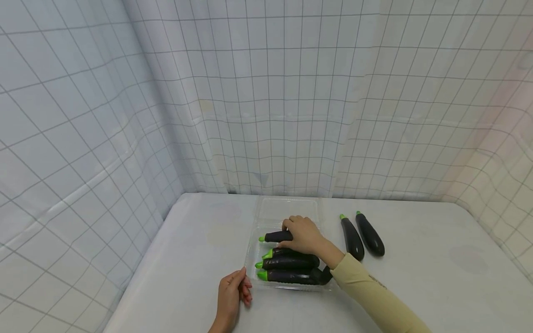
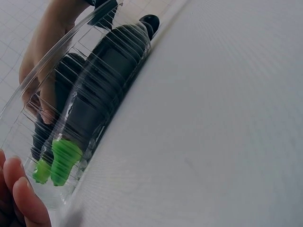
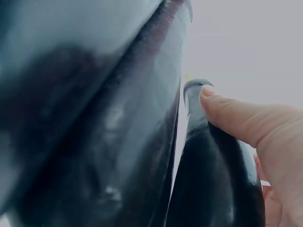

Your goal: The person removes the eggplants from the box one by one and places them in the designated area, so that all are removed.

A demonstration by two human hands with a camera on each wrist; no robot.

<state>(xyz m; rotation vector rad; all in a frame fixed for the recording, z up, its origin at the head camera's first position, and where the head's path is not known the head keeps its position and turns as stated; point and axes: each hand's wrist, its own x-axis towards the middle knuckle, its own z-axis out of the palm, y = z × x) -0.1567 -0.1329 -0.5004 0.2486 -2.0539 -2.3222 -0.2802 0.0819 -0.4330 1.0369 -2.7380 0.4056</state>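
Note:
In the head view my right hand (image 1: 306, 235) grips a dark eggplant (image 1: 278, 237) at the back of an open clear plastic container (image 1: 251, 256). Its thumb (image 3: 227, 111) presses along that eggplant in the right wrist view. Several more eggplants with bright green stem ends, one of them the front eggplant (image 1: 287, 276), lie side by side in the container, stems to the left. My left hand (image 1: 231, 293) is at the container's front left corner, thumb and forefinger together at the rim. Its other fingers (image 2: 31, 201) hang loosely bent beside the clear wall in the left wrist view.
Two loose eggplants lie to the right of the container, a nearer one (image 1: 353, 238) and one farther right (image 1: 370, 235). The container's clear lid (image 1: 289, 208) is folded back behind it. A white table (image 1: 191, 240) carries everything, with a checked curtain (image 1: 283, 115) around it.

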